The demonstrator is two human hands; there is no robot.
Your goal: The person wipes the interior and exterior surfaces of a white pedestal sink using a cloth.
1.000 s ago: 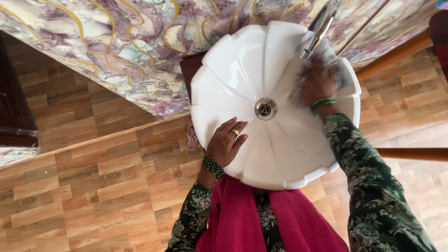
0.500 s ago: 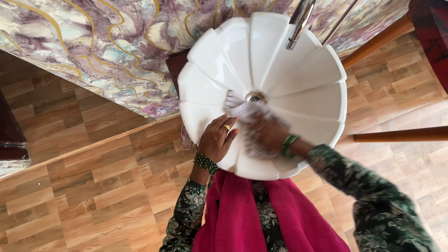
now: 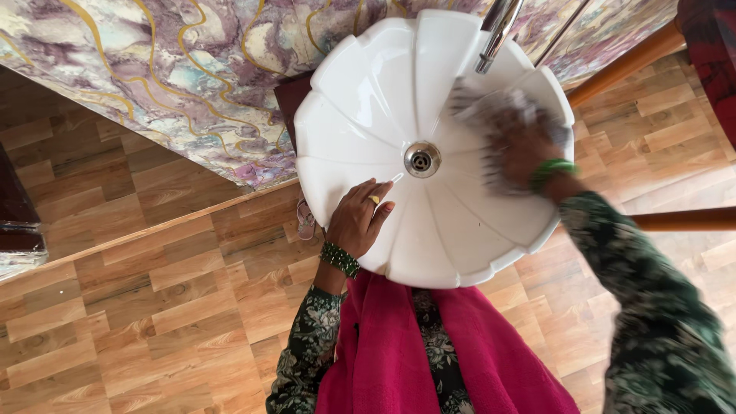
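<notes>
half a second back the right hand (image 3: 523, 146) was down by the near rim at about six o'clock of the drain, and now it has swept up to the far right of the bowl, around two o'clock, just under the tap. it is blurred with speed, pressed flat on a pale cloth (image 3: 491, 107) that looks checked; the fingers seem closed over the cloth, bunching it against the porcelain, though the blur hides the exact grip. the white fluted basin (image 3: 368, 92) sits in the middle of the view, and the wiping has shifted from its near wall to its far right wall, so i judge the rubbing is working its way round the bowl. the drain (image 3: 422, 159) lies bare at the centre now, no longer covered by the cloth. the left hand (image 3: 359, 218) has hardly stirred: it rests on the near-left rim at about seven o'clock, fingers loosely spread and together with nothing in them, steadying, a ring on one finger and a green bangle at the wrist. the chrome tap (image 3: 497, 31) hangs over the bowl at one o'clock. behind stands a purple marbled wall (image 3: 153, 69), below is wood-pattern flooring (image 3: 138, 307), and a pink scarf (image 3: 399, 353) hangs down the person's front.
</notes>
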